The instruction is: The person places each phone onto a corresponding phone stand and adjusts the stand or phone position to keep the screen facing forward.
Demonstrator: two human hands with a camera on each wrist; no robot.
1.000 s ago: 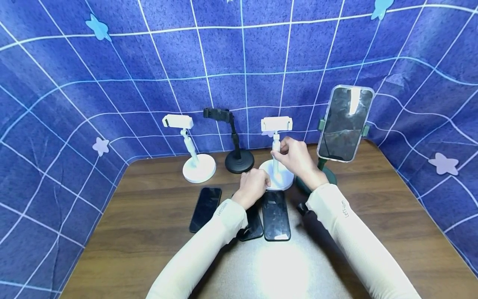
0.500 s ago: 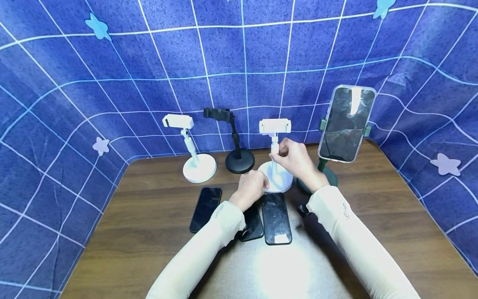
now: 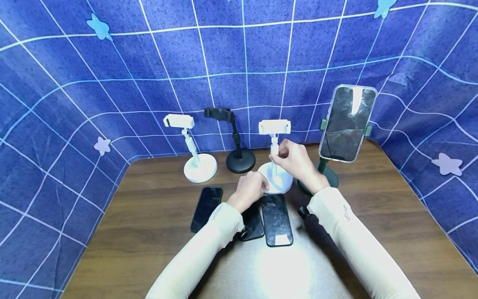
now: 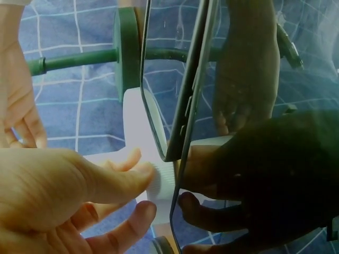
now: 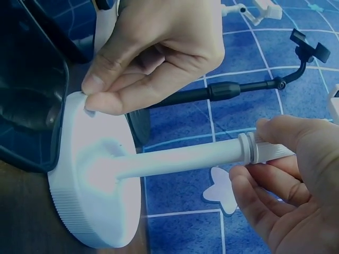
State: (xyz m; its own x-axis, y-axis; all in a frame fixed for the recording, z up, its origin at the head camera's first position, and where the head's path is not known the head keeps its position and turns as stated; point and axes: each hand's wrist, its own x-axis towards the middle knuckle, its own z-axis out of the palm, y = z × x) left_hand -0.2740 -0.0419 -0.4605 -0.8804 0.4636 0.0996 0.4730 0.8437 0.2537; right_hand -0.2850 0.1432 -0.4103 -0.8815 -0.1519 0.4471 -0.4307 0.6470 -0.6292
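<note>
A white phone stand (image 3: 284, 182) is upright on the table, its clamp (image 3: 274, 127) holding nothing. My left hand (image 3: 249, 187) pinches the rim of its round base (image 5: 100, 211) between thumb and fingertips, as the right wrist view shows. Higher up, my right hand (image 3: 296, 160) grips the ribbed collar on the pole (image 5: 196, 157) with thumb and fingers. In front of the base lies a black phone (image 3: 278, 222), its far end close against the base. A second dark phone (image 3: 254, 226) lies beside it, partly hidden under my left wrist.
Another white stand (image 3: 199, 168) and a black stand (image 3: 240, 161) are at the left back. A third phone (image 3: 206, 209) lies in front of them. At right, a green stand (image 3: 330, 178) holds a clear-cased phone (image 3: 348, 124) upright. A small black object (image 3: 303, 212) lies by my right sleeve.
The white stand has slid slightly toward me and a little left, with both hands on it. The phone in front of its base has shifted slightly toward me too.
</note>
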